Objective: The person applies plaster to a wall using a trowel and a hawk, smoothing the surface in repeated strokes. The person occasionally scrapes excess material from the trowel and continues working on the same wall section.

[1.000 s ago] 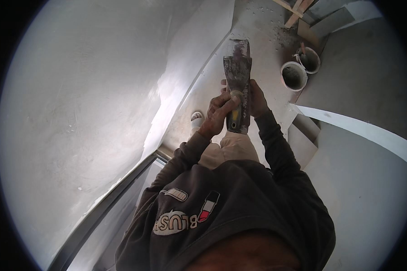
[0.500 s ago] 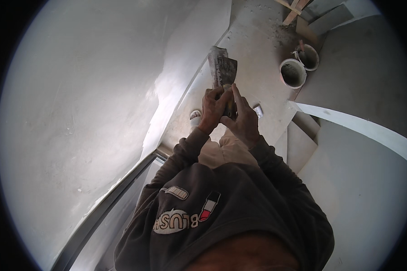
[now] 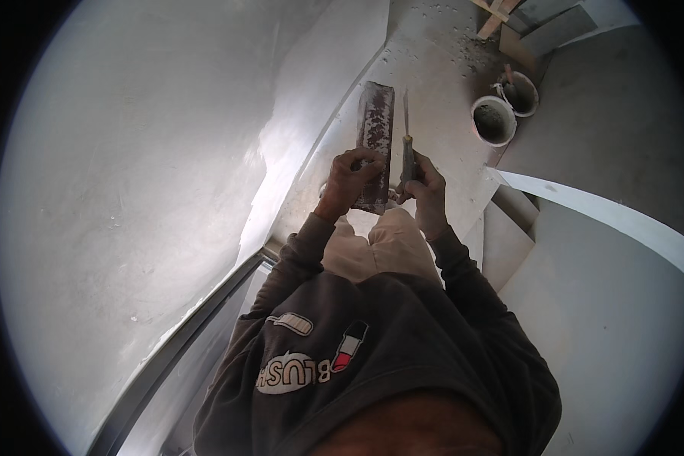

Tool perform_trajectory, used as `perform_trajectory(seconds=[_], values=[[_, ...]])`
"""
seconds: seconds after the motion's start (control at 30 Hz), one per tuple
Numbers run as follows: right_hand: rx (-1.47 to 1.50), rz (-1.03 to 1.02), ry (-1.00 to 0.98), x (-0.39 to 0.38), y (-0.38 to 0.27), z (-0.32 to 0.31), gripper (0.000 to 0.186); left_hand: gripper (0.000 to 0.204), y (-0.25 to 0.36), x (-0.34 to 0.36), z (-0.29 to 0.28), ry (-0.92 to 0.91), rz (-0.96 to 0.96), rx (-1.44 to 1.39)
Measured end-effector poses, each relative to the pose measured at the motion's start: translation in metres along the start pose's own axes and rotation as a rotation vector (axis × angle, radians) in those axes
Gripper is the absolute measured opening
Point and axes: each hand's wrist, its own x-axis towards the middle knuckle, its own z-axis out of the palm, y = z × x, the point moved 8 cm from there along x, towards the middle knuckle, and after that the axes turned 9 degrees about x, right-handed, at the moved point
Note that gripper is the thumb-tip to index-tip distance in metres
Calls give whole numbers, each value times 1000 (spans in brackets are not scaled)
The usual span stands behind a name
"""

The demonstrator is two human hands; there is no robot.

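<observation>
Left hand [image 3: 351, 176] gripped the lower part of a long, flat, plaster-crusted board [image 3: 375, 140], fingers clenched round its left edge, so that the board stood out away from the body, over the pale floor [image 3: 441, 68]. The right hand [image 3: 422, 182] was closed round the handle of a narrow scraper [image 3: 407, 140], whose thin blade pointed up just beside the board's right edge; whether blade and board touched could not be told.

Half a second earlier both hands had been bunched together with the board seen short and tilted; here the hands had drawn slightly apart, the board showed at full length, and the scraper stood clear at its right side. A second earlier the board had been held higher and more to the right, in front of the buckets.

Two round buckets [image 3: 494, 120] stood touching each other on the floor, well beyond the hands to the right. A white plastered wall [image 3: 144, 152] filled the left side, and a curved white ledge [image 3: 600, 213] ran across the right. Dark sleeves [image 3: 296, 254] covered both forearms.
</observation>
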Motion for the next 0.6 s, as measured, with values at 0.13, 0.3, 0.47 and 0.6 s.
perform_trajectory(seconds=[0.13, 0.3, 0.47, 0.6], values=[[57, 54, 7, 7, -7, -12, 52, 17, -2, -4, -10, -89, -95, -167], [56, -37, 54, 23, -18, -38, 46, 19, -1, -3, -9, -140, -138, -205], [-365, -402, 141, 27, -44, -55, 48, 20, -13, -4, -9, -170, -175, -255], [-1143, -269, -61, 36, -13, -48, 49, 21, -16, 3, -8, -232, -167, -227]])
